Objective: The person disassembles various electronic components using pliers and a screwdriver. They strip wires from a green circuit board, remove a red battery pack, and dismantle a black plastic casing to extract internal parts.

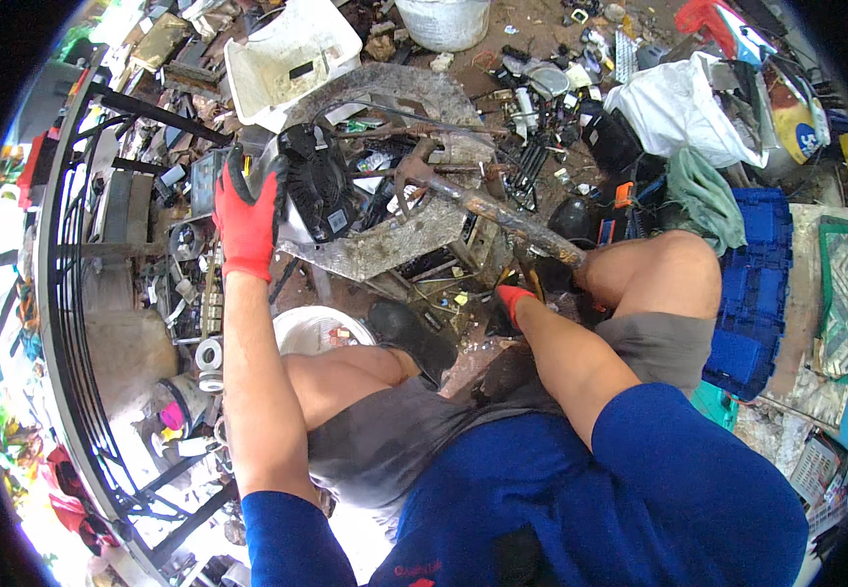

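Observation:
My left hand (251,213), in a red glove with black fingers, grips the edge of a black plastic housing (314,181) with a pale side. This housing stands tilted on a worn grey metal plate (395,240). Low between my knees is my right hand (510,308), gloved the same way; its dark fingers blend into the shadow and cannot be made out. A thin orange-yellow handle (535,282) shows beside it. Across the plate lies a rusty hammer-like tool (502,210), its pointed head near the housing and its long shaft reaching toward my right knee.
A white plastic bin (292,59) and a pale bucket (444,22) stand at the far side. Black metal racking (62,293) runs along my left. Blue plastic crates (749,293) and a white sack (683,112) are on the right. Scrap parts litter the ground.

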### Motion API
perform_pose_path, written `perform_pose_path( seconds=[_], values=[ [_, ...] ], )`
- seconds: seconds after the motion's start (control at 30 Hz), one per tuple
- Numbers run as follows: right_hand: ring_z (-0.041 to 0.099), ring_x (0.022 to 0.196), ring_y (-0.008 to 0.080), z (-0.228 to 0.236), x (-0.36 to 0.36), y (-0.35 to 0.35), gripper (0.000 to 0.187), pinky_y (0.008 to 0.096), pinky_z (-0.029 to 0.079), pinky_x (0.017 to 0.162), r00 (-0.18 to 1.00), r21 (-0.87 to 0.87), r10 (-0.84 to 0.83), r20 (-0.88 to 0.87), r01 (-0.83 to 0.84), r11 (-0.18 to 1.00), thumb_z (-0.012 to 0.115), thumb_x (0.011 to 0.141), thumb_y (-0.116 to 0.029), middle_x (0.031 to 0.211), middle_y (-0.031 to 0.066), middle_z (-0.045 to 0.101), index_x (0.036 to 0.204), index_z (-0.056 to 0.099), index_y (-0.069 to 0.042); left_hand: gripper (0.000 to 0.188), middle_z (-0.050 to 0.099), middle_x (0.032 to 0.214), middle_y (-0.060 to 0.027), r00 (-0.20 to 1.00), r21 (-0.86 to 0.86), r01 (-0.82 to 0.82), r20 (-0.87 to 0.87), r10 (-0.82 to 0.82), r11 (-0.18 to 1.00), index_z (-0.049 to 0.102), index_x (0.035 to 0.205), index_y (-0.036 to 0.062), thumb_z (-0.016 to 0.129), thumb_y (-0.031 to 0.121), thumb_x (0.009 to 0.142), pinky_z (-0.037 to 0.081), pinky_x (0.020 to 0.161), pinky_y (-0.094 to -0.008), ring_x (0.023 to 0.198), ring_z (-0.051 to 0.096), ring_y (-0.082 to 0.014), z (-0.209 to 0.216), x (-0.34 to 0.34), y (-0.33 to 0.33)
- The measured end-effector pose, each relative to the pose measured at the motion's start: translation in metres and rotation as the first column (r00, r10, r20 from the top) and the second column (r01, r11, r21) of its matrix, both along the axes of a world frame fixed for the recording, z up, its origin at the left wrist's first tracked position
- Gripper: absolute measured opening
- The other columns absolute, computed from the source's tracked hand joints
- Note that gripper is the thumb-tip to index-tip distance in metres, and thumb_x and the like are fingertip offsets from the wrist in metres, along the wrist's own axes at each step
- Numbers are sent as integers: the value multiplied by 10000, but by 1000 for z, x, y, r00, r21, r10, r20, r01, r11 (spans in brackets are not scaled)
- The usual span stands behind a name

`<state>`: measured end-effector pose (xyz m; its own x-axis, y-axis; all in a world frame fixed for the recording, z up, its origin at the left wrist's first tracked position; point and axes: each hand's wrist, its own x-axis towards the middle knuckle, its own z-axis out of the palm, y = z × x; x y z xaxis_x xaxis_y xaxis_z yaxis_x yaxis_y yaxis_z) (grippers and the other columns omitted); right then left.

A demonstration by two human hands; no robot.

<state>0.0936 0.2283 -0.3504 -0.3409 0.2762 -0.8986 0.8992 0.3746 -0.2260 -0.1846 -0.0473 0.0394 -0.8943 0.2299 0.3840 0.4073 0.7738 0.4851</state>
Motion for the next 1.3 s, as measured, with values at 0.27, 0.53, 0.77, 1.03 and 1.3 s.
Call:
perform_pose_path(
  seconds=[0.27, 0.53, 0.77, 1.03, 1.3],
  values=[
    [629, 1121, 325, 275, -63, -24, 565, 459, 496, 920, 412, 82, 905, -103, -903, 421, 502, 837, -448, 1242, 171, 639, 1189, 655, -34, 318, 692, 1004, -176, 966, 360, -66, -209, 149, 931, 668, 1048, -23, 660, 258, 901, 486, 823, -368, 905, 649, -288, 33, 51, -17],
    [627, 979, 162, 421, -32, 17, 435, 324, 501, 861, 533, -331, 87, -842, -636, 697, 654, 857, -258, 1052, 91, 680, 1197, 593, 6, 466, 692, 1068, -164, 829, 357, 38, 509, -229, 933, 632, 1171, -51, 646, 329, 902, 480, 885, -340, 1005, 630, -193, 72, 181, 0],
    [585, 996, 95, 379, -25, -38, 370, 287, 495, 866, 645, -813, -538, -543, -242, 530, 610, 961, -220, 1098, 33, 655, 1277, 557, -33, 449, 652, 1165, -86, 582, 700, -12, 586, -564, 715, 539, 1291, -5, 675, 50, 867, 465, 964, -321, 1060, 598, -161, -44, 245, 52],
    [536, 1197, 377, 362, -32, -14, 614, 444, 422, 1018, 252, 659, 660, -707, -102, 745, 608, 891, -343, 1261, 238, 574, 1400, 435, -45, 330, 706, 990, -119, 761, 511, -89, 589, -273, 855, 615, 1143, 1, 678, 180, 872, 500, 842, -334, 917, 657, -186, -39, 225, 37],
    [568, 1158, 384, 313, -56, 29, 692, 449, 443, 999, 559, 670, 658, -504, -228, 707, 613, 841, -395, 1244, 233, 583, 1410, 414, -56, 472, 652, 1015, -248, 885, 16, -122, 454, 102, 992, 546, 1250, 76, 652, 259, 828, 506, 838, -509, 980, 629, -430, -61, 210, 36]
  ],
)
